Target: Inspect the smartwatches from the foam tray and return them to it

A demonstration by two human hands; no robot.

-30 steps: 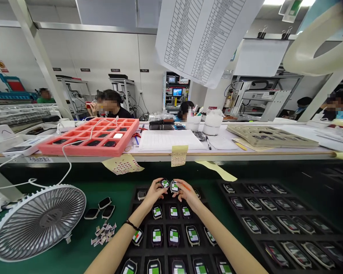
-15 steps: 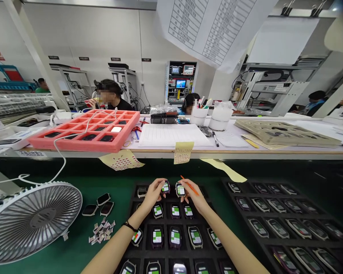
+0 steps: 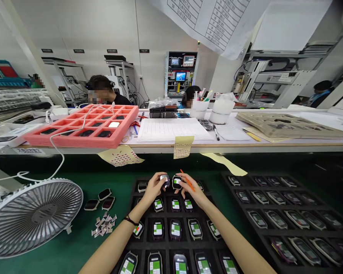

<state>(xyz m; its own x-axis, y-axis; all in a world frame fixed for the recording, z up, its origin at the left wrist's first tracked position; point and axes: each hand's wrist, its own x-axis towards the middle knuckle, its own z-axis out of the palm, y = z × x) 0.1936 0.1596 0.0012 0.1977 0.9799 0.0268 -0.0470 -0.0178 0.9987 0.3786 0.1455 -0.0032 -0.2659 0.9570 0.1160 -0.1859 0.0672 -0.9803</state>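
My left hand (image 3: 155,185) is closed on a smartwatch body (image 3: 165,180) without a strap, its screen pale with glare. Beside it, my right hand (image 3: 189,185) grips a second watch body (image 3: 177,182) whose lit screen shows green and white. A thin orange stick (image 3: 187,180), pen-like, also lies across the right hand's fingers. Both watches are held a little above the back rows of a black compartment tray (image 3: 147,212). More watches sit in its compartments, such as one with a green-and-white screen (image 3: 175,228).
Another black tray of watches (image 3: 268,213) lies to the right. On the green mat at left are a white fan (image 3: 37,217), loose watches (image 3: 107,203) and a heap of small tabs (image 3: 104,224). A shelf ahead bears a pink foam tray (image 3: 117,141) and papers (image 3: 171,129).
The watch in my left hand has tilted, so its green screen now shows pale glare. My right hand has shifted slightly left, bringing its watch closer. The camera view has moved a little.
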